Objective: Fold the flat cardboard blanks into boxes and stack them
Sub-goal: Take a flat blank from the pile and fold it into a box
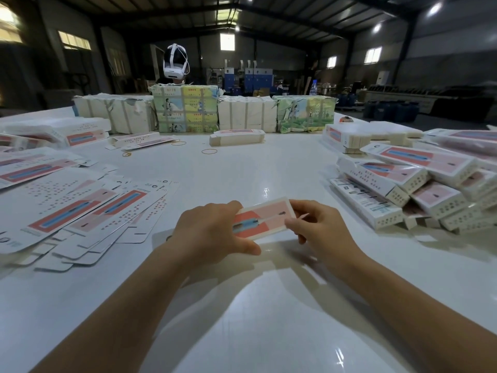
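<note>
Both the left hand (215,232) and right hand (317,227) are gripping the box (262,218); advisable to be squaring its end before tucking the flap.

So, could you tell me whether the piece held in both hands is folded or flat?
Folded: the box shows a side wall below its pink face.

The table (242,168) is white, smooth and glossy. The blanks (80,208) and boxes (419,181) are printed matt card.
</note>
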